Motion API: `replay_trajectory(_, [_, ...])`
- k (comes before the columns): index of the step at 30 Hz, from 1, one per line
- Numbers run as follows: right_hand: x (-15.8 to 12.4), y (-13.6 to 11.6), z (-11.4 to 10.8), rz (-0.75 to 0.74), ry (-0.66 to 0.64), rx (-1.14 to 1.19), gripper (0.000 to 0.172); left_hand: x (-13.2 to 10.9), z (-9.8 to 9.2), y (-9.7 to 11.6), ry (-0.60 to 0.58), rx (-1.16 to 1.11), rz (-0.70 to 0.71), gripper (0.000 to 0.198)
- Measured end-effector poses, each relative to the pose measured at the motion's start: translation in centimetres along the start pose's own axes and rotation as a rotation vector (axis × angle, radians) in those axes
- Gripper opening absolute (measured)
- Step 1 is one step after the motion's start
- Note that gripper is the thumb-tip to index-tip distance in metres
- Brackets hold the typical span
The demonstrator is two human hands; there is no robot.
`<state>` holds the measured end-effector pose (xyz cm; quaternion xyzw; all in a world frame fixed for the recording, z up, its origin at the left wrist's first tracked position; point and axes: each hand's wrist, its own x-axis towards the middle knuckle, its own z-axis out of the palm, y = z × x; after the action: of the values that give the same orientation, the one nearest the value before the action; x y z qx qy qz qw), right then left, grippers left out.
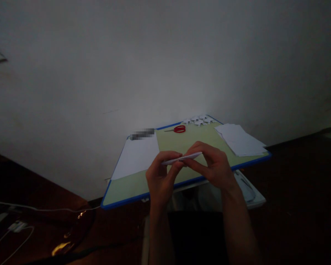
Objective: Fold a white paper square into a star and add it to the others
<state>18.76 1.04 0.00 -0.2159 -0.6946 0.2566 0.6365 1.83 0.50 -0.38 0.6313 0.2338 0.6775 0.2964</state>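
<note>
Paper piece (193,156), thin, white, I see edge-on above near side of pale-green board (134,189), clamped by fingertips of both left hand (161,176) and right hand (213,163); red-handled scissors (179,129) far, pointed paper shapes (200,122) far right, flat loose sheets (238,140) right

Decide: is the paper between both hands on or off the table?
Off: the left hand and right hand pinch the paper, thumbs beneath.

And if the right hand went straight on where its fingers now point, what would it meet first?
Probably the left hand, which also pinches the white paper piece; the exact gap in depth is hard to judge.
</note>
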Motion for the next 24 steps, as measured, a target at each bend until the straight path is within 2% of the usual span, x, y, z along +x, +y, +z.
replay_trajectory(2, [-0.05,0.14,-0.03,0.016,0.008,-0.005,0.01,0.0,0.02,0.02,-0.01,-0.004,0.001,0.017])
replay_trajectory(7, [-0.06,0.25,-0.02,0.044,0.004,0.001,0.007,0.07,-0.17,0.12,-0.061,0.04,0.055,0.011])
replay_trajectory(18, [0.01,-0.17,0.11,0.001,-0.018,0.051,0.008,0.04,-0.21,0.04,-0.061,0.053,0.079,0.011])
replay_trajectory(24, [0.02,-0.08,-0.07,-0.017,-0.02,-0.003,0.006,-0.1,-0.21,0.06,-0.065,0.072,0.098,0.012])
